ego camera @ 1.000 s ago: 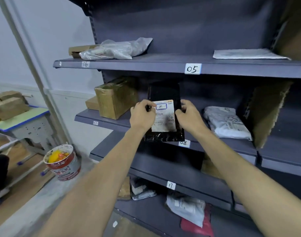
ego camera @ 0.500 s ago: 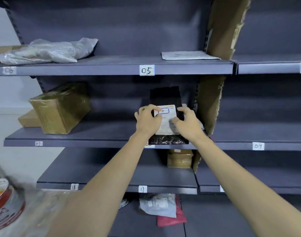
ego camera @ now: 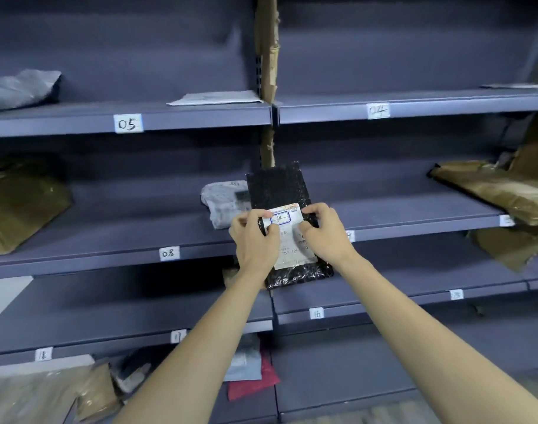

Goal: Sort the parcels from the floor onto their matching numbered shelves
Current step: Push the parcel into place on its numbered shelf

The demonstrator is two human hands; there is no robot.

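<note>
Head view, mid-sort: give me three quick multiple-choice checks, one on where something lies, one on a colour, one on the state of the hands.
1. Where does the flat white envelope lie?
A. on shelf 05
B. on shelf 16
C. on shelf 17

2. What colour is the parcel being held?
A. red
B. black
C. yellow

3. How is the parcel held?
A. by the left hand alone
B. by neither hand, lying on a shelf
C. by both hands

Answers:
1 A, the envelope lies on the board that carries the 05 tag.
2 B, its wrap is shiny black, with a white label on the front marked 10.
3 C, the left hand and the right hand each pinch a side of it in front of the shelves.
</note>
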